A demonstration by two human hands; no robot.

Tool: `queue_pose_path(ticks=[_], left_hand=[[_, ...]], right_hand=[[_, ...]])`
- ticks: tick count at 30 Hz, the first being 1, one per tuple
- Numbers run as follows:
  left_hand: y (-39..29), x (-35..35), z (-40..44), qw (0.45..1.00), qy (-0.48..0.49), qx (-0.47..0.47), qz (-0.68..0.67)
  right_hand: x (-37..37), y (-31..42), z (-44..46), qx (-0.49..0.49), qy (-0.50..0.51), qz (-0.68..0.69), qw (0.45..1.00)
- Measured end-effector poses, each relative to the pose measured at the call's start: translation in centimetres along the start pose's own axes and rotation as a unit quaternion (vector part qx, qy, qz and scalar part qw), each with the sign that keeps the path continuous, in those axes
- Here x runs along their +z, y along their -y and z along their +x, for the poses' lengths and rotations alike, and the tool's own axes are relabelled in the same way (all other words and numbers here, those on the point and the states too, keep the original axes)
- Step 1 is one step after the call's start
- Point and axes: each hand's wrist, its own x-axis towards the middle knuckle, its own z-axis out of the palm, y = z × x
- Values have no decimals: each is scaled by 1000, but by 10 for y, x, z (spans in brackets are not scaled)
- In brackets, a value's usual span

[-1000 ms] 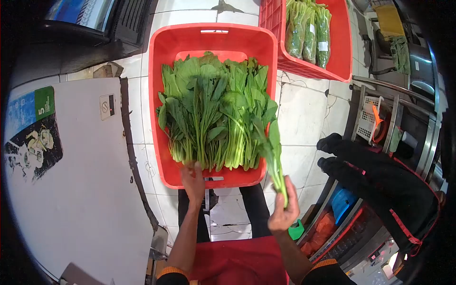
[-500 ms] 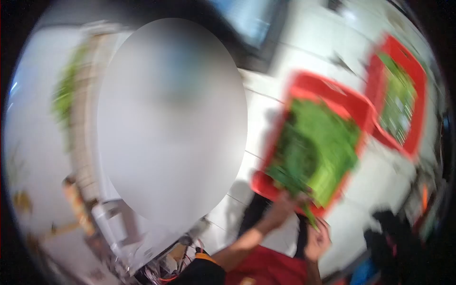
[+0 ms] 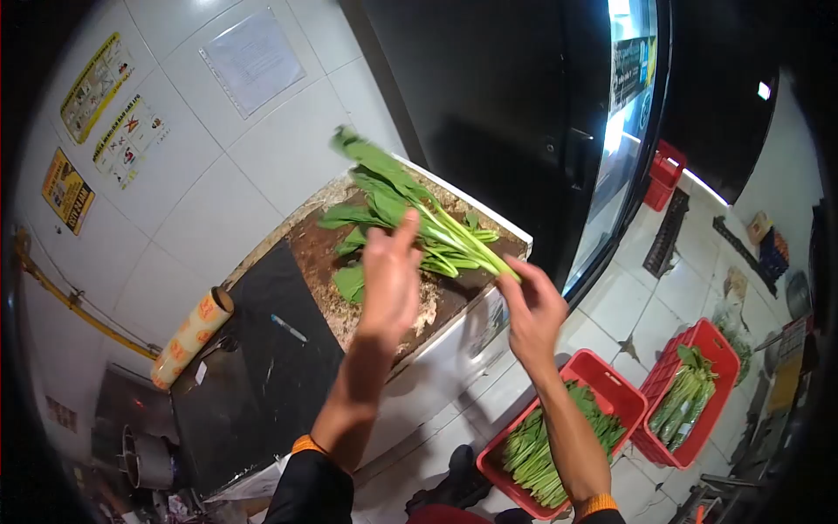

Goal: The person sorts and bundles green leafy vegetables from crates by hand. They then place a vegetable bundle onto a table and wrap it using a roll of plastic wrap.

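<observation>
Leafy greens (image 3: 441, 229) with long pale stems are raised at a slant above the worktop. My right hand (image 3: 534, 301) pinches their stem ends between thumb and fingers. Close by the leaves is my left hand (image 3: 393, 275), its thumb and fingers apart; whether it touches the stems is unclear. More greens (image 3: 349, 281) lie on the brown, worn part of the worktop (image 3: 319, 262), partly hidden by the left hand and the raised bunch.
On the black worktop covering (image 3: 262, 384) are a patterned roll (image 3: 194, 336) and a marker (image 3: 289, 329). Two red crates (image 3: 602, 371) (image 3: 711, 336) holding greens stand on the tiled floor at lower right. A black fridge (image 3: 489, 113) rises behind the worktop.
The view has swung from the crates toward the worktop. My hands have gone from the near edge of a crate up to the worktop, with greens now raised in the right one.
</observation>
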Motion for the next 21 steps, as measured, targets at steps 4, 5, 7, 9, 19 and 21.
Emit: queue_pose_path(ticks=[4,5,7,9,19,21], left_hand=[[46,-91,6,844,-87,380,367],[46,-77,-23,920,-117,313,206],[62,-71,-85,977,-75,178,86],[113,-79,-134,978,117,135,105],[491,-130,-357,805,380,-306,337],[556,-159,-400,776,412,-287,382]], right_hand=[[5,-30,-5,-61,-41,-101,992],[-14,-49,-25,-72,-33,-119,990],[-58,-85,-89,69,-86,-91,990],[-112,-122,-152,179,-144,-116,966],[-338,-330,-514,477,-221,-461,715],[-338,-357,-523,540,-176,-474,673]])
